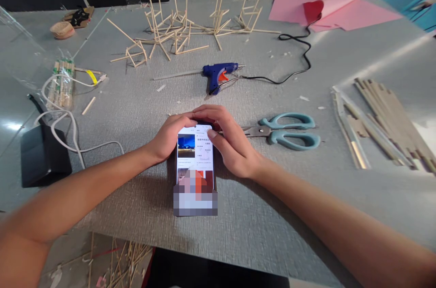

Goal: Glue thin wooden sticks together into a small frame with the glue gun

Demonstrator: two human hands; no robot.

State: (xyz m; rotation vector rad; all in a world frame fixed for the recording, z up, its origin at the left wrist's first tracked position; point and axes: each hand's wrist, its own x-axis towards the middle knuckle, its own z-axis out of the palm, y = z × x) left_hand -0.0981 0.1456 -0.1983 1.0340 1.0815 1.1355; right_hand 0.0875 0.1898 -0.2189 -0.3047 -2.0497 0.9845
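Head view: a lit phone was found on a grey table, its long axis running from the body side toward the far side, its upper end set between the two hands. The greater part of the phone was placed on the body side of the fingers, and neither hand could be rated clearly the nearer. The left hand was positioned at the upper left corner, partly curled, with the thumb laid along the top edge. The right hand was arched around the upper right corner, half open, its thumb tip brought over the screen's edge. Whether the phone was gripped or merely steadied could not be told. Both forearms were angled inward from the lower corners. Scissors were noted just right of the right hand, their blades partly hidden by it. A blue glue gun was recorded beyond the hands, with stick frames farther off
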